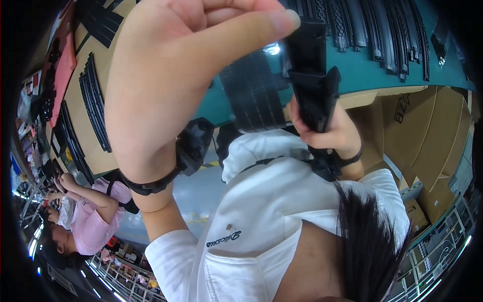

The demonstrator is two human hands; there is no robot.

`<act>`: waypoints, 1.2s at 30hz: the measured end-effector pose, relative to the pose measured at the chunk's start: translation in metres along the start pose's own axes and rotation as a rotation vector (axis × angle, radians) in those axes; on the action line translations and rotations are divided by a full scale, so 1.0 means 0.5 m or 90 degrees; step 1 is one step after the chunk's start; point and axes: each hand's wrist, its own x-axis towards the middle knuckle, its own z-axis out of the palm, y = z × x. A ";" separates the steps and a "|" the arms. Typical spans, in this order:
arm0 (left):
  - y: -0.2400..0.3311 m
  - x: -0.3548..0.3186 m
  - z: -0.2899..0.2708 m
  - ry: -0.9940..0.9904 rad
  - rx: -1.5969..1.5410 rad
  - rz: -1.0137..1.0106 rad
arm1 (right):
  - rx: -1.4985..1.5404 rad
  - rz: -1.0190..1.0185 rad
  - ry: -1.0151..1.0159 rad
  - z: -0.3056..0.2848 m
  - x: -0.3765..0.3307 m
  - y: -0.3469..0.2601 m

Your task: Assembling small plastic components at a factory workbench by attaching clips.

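A long black plastic trim piece (313, 98), with a raised lip partway along it, stands upright in front of me. My right hand (338, 130) wraps round its lower part. Close to the camera, my left hand (166, 65) is closed, its thumb tip pressed against the top end of the piece; the fingertips behind it are partly out of sight. Beyond the piece, several flat black strips (254, 93) lie side by side on the green table (352, 68). Each wrist wears a black strap with a dark device.
More black trim strips (382, 35) lie in a row at the far right of the table. At right stands an open cardboard box (417, 136). Cardboard at left bears black strips (93, 103). A co-worker in a pink top (95, 219) works at far left.
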 end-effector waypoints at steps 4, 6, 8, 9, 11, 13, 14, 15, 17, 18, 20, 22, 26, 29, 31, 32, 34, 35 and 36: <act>-0.002 -0.006 0.000 0.008 -0.026 -0.002 | -0.028 -0.016 -0.001 0.001 -0.002 0.001; -0.002 -0.011 -0.004 0.012 -0.039 -0.002 | -0.033 -0.022 -0.001 0.002 -0.002 -0.001; 0.001 -0.020 0.007 0.016 -0.051 -0.002 | -0.031 -0.025 -0.002 0.004 -0.003 -0.001; 0.001 -0.023 0.005 0.018 -0.057 -0.002 | -0.029 -0.027 -0.003 0.004 -0.003 -0.001; 0.000 -0.022 0.002 0.022 -0.069 -0.003 | -0.027 -0.030 -0.004 0.005 -0.003 0.000; 0.000 -0.025 0.002 0.025 -0.081 -0.003 | -0.028 -0.023 -0.005 0.006 -0.004 0.000; -0.001 -0.026 0.000 0.027 -0.087 -0.004 | -0.029 -0.019 -0.006 0.006 -0.004 0.000; 0.000 -0.030 0.000 0.029 -0.093 -0.004 | -0.029 -0.019 -0.005 0.006 -0.004 0.000; 0.000 -0.033 0.000 0.033 -0.105 -0.004 | -0.030 -0.018 -0.017 0.003 -0.004 -0.001; 0.000 -0.035 0.000 0.036 -0.111 -0.004 | -0.030 -0.017 -0.023 0.003 -0.004 -0.001; -0.002 -0.034 0.001 0.040 -0.124 -0.005 | -0.025 -0.013 -0.017 0.007 -0.003 -0.002; -0.004 -0.033 0.006 0.045 -0.136 -0.004 | -0.014 -0.007 -0.005 0.011 -0.002 -0.003; -0.006 -0.035 -0.010 0.053 -0.159 -0.005 | -0.020 -0.007 -0.012 0.010 -0.006 -0.002; -0.009 -0.037 -0.010 0.059 -0.177 -0.004 | -0.025 -0.011 -0.013 0.012 -0.004 -0.002; -0.010 -0.038 -0.008 0.063 -0.189 -0.003 | -0.027 -0.013 -0.013 0.013 -0.003 -0.001; -0.010 -0.041 -0.011 0.064 -0.196 -0.003 | -0.029 -0.012 -0.011 0.014 -0.003 -0.001; -0.011 -0.041 -0.008 0.070 -0.207 -0.003 | -0.033 -0.009 -0.009 0.015 -0.002 -0.001; -0.011 -0.041 -0.009 0.072 -0.213 -0.003 | -0.033 -0.009 -0.010 0.016 -0.002 -0.001; -0.011 -0.042 -0.008 0.075 -0.219 -0.003 | -0.033 -0.011 -0.012 0.015 -0.001 -0.001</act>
